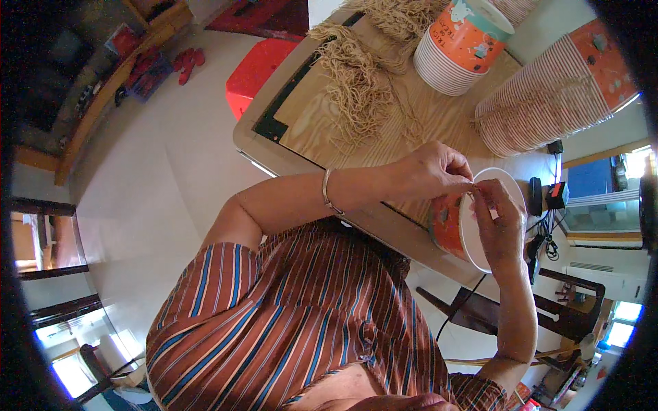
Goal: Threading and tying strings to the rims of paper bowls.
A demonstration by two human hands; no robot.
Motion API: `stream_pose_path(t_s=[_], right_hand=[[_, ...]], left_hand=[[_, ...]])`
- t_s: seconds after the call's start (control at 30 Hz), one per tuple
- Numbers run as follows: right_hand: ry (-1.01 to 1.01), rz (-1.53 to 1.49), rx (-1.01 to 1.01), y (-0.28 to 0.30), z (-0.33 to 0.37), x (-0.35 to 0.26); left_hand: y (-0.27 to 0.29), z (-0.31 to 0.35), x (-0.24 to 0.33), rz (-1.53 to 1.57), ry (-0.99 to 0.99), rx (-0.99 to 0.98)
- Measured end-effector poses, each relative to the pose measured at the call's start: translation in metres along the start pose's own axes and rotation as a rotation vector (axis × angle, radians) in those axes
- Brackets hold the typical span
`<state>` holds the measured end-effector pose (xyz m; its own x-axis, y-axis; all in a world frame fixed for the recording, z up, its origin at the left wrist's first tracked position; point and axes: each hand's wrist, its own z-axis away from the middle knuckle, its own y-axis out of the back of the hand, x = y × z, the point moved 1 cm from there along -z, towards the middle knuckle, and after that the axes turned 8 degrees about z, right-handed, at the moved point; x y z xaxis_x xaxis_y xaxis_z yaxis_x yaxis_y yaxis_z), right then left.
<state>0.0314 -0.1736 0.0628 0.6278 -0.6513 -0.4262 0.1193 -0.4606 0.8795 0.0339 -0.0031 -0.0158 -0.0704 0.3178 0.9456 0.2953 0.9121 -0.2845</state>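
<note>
An orange printed paper tub lies tilted at the table's near right, its white mouth facing right. Over its rim my two hands meet, fingertips close together. My left hand, with a bracelet on its wrist, reaches across from the left, thumb and fingers pinched at the rim. My right hand is bent over the tub's mouth, its fingers also pinched against the left fingertips. Whatever sits between the fingertips is too small to make out. Beyond my left hand lies a tangled heap of tan cords on the wooden tabletop.
A short stack of paper tubs stands at the far side, and a long leaning stack of tubs lies to its right. A red stool is beyond the table's left edge. Black cables and an adapter sit at the right.
</note>
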Motion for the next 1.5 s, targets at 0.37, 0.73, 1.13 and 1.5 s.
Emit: stream_pose_path(t_s=[0.37, 0.73, 1.13, 1.5], right_hand=[[-0.331, -0.288, -0.235, 0.004, -0.010, 0.013], [-0.467, -0.403, -0.243, 0.008, -0.016, 0.017], [-0.350, -0.497, -0.209, 0.010, -0.004, 0.007], [-0.282, -0.257, -0.103, 0.006, -0.001, 0.005]], left_hand=[[0.000, 0.005, 0.018, -0.060, 0.168, -0.113], [-0.005, 0.004, 0.008, -0.010, 0.036, -0.100], [-0.010, 0.009, 0.013, 0.040, 0.062, -0.030], [-0.005, 0.007, 0.013, -0.043, 0.056, -0.077]])
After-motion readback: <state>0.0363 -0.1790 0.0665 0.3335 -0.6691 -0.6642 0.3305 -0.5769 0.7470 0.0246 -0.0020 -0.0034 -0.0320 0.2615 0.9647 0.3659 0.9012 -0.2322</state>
